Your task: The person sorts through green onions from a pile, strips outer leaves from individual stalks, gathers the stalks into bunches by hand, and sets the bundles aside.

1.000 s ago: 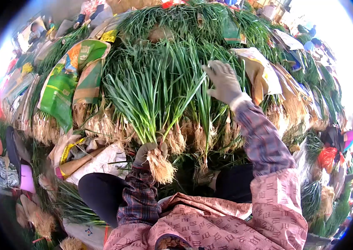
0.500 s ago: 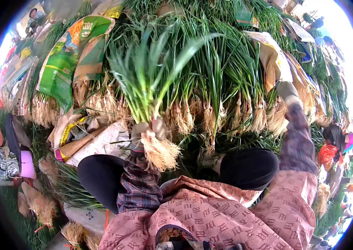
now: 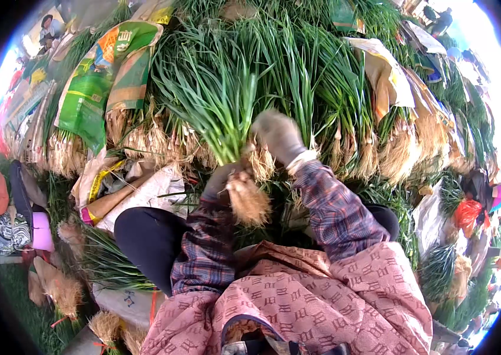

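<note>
Right glove [image 3: 280,135]: pale grey-beige, blurred
Wristband [image 3: 302,161]: whitish, at the right wrist
Left glove [image 3: 217,182]: darker, grey-brown, partly hidden
Forearm sleeves [image 3: 338,208]: plaid, dark blue-grey crossed with reddish lines, loosely wrinkled
Smock [image 3: 327,305]: dusty pink, printed all over with dark letter-like marks, creased across the front, covering the upper arms
Collar [image 3: 250,318]: curved dark edging, mottled brown inside
Trousers [image 3: 148,244]: plain, near black at both knees

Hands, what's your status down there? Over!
Gloved left hand holding long-leaved green bunch with pale stringy roots. Gloved right hand blurred beside bunch, grip unclear. No obstruction visible.
</note>
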The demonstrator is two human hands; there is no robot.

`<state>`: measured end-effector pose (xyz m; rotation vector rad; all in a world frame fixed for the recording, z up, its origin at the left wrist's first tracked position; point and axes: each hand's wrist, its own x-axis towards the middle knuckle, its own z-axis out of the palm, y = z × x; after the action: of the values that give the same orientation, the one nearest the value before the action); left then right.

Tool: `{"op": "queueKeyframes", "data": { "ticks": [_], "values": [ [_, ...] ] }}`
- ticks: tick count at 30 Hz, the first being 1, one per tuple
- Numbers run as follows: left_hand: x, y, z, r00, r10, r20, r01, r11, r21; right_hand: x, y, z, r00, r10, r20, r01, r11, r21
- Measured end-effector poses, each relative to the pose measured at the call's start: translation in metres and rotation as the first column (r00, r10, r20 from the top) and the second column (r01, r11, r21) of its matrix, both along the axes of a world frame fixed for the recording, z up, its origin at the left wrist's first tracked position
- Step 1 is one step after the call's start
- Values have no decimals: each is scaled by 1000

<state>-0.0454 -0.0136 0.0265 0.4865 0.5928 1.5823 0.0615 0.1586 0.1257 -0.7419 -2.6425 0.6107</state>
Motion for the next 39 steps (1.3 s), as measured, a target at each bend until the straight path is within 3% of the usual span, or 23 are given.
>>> {"op": "queueKeyframes", "data": {
  "ticks": [1, 2, 3, 4, 6, 7, 10, 12, 13, 14, 16, 18, 19, 21, 22, 23, 26, 27, 28, 30, 32, 36, 39],
  "values": [
    [-3, -2, 1, 990, -54, 131, 38, 992, 121, 17, 16, 6, 908, -317, -272, 182, 886, -426],
    [0, -6, 15, 970, -88, 226, 39, 976, 214, 38, 16, 34, 809, -552, -205, 426, 789, -442],
    [4, -7, 30, 954, -98, 282, 21, 964, 265, 71, 42, 17, 807, -574, -139, 520, 802, -295],
    [7, -8, 48, 966, -45, 255, -23, 966, 259, 99, 57, 0, 782, -594, 189, 623, 761, -184],
    [11, -8, 36, 968, -35, 250, 16, 997, 81, 107, 34, -15, 539, -299, 787, 635, 758, -147],
    [16, -3, 29, 971, -66, 231, 55, 997, 52, 106, 31, -51, 525, -223, 821, 645, 734, -213],
    [26, 6, 2, 998, -20, 59, 20, 1000, -2, 107, 13, -82, 709, -288, 643, 370, 929, 8],
    [25, 0, 7, 995, -50, -89, 34, 985, -167, 84, -5, -17, 744, -308, 593, 444, 891, -94],
    [36, -7, 32, 995, -22, 99, 43, 974, -223, 82, -10, -3, 844, -281, 456, 324, 946, -18],
    [45, 1, 29, 984, 69, 164, -19, 957, -290, 75, -16, 18, 865, -205, 458, 283, 953, -108],
    [32, -3, 31, 992, -123, 5, 120, 953, -279, 60, -16, -11, 963, 10, 271, 89, 932, -352],
    [34, 2, 14, 991, -111, -74, 102, 987, -121, 39, -29, -43, 991, 114, -68, -105, 986, 132],
    [30, -3, 4, 990, -125, 62, 128, 990, -53, 36, -26, -39, 987, 114, 109, -8, 729, -684],
    [33, -17, 29, 957, -89, 277, 106, 993, -46, 37, -24, -71, 948, 110, -300, -320, 304, -897],
    [38, -22, 58, 936, -30, 350, 73, 991, -109, 45, -32, -40, 950, 163, -266, -253, -97, -963],
    [29, -18, 53, 943, 7, 332, 31, 994, -109, 45, -36, -37, 976, 219, -6, 9, -68, -998],
    [23, -24, 45, 943, 24, 331, 26, 989, -146, 54, -21, -13, 896, 344, 280, 66, 521, -851],
    [24, -23, 42, 956, 48, 289, 6, 983, -185, 54, -7, -42, 822, 557, 119, -481, 791, -379],
    [24, -20, 36, 967, 69, 244, -15, 976, -220, 53, -7, -43, 929, 295, 223, -122, 814, -568],
    [21, -18, 30, 985, 49, 165, 0, 960, -280, 41, -3, -58, 993, 10, 120, 41, 909, -416],
    [15, -21, 24, 994, -19, 110, 55, 942, -331, 41, 28, -53, 904, -426, 40, 366, 722, -587],
    [28, -15, 6, 994, 110, 22, -95, 929, -358, 1, -31, 24, 876, -143, 461, 196, 978, -68],
    [37, -8, -8, 936, 39, -351, -162, 931, -328, -30, -24, -8, 642, -64, 764, 123, 992, -21]
  ]
}}
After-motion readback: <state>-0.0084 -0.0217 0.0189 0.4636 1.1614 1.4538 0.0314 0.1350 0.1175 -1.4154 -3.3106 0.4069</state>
